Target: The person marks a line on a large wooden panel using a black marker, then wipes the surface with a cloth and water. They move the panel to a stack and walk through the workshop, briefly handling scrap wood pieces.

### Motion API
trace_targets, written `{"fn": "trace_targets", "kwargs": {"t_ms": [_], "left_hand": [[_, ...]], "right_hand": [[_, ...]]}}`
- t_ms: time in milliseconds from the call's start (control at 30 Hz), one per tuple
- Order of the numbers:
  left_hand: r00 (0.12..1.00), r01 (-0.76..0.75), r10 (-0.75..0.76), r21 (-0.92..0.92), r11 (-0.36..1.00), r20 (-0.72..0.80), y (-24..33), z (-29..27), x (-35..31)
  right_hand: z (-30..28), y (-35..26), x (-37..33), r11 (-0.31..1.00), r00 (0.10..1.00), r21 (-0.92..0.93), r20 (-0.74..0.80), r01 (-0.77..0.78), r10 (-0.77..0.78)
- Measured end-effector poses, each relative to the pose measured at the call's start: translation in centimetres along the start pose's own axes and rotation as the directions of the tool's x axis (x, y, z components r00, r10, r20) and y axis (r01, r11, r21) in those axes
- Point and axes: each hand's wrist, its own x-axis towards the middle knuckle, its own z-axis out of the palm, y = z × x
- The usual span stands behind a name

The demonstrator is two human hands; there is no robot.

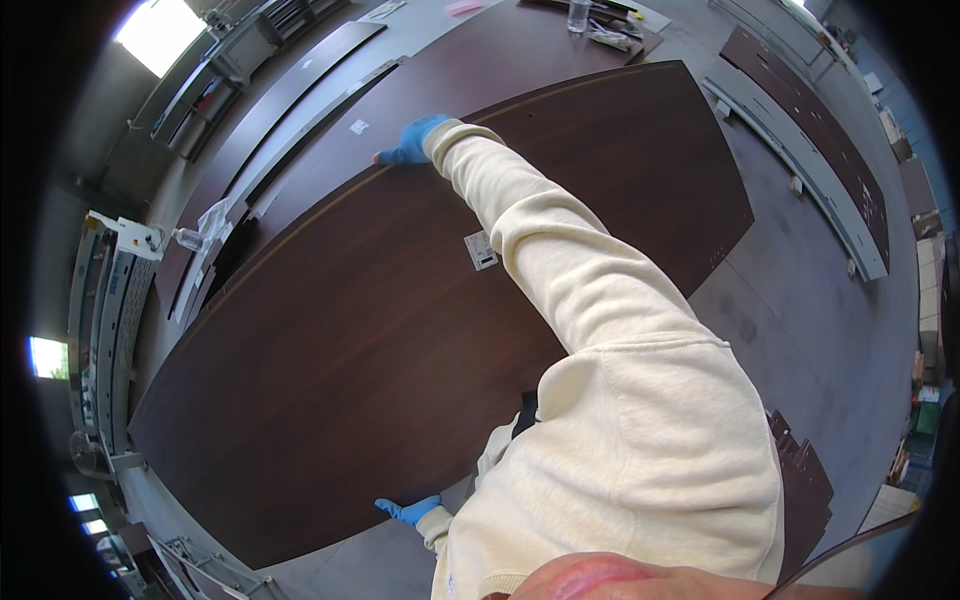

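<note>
A large dark brown panel (330, 390) with a wood-grain face stretches across the middle, tilted in front of me. My right hand (412, 142), in a blue glove, reaches out to the panel's far edge and is closed over it; some fingers are hidden. At the near edge my left hand (410, 509), also gloved in blue, grips the board with its thumb along the rim and its other fingers out of sight. A white label (481, 251) is stuck on the face beside my right forearm.
Beyond lies another brown panel (440, 75) with a clear bottle (578, 15) on it. Crumpled clear plastic (213, 222) sits at the left, near a long machine (115, 300). A drilled brown board (830, 150) and a grey strip (800, 170) stand at the right.
</note>
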Motion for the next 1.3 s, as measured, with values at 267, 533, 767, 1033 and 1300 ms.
{"fn": "trace_targets", "kwargs": {"t_ms": [267,533,767,1033,1300], "left_hand": [[0.993,0.049,-0.056,0.062,0.997,0.106,-7.9,6.3,-7.1],[0.945,0.106,-0.149,0.156,0.982,0.291,-17.1,14.2,-10.9],[0.894,0.241,-0.299,0.206,0.949,0.334,-19.6,19.5,-13.5],[0.777,0.230,-0.392,0.356,0.905,0.493,-21.0,23.0,-15.1],[0.691,0.217,-0.479,0.477,0.852,0.542,-21.0,27.7,-18.9]], "right_hand": [[-4.1,18.3,-5.9,0.995,0.992,0.049,-0.088,-0.091,0.095],[-11.9,36.8,-13.5,0.948,0.943,0.039,-0.098,-0.317,0.319],[-14.8,46.0,-22.7,0.869,0.838,0.124,-0.228,-0.479,0.495],[-17.7,50.0,-34.7,0.712,0.676,0.223,-0.225,-0.666,0.702],[-18.7,51.8,-45.8,0.645,0.549,0.288,-0.350,-0.708,0.759]]}}
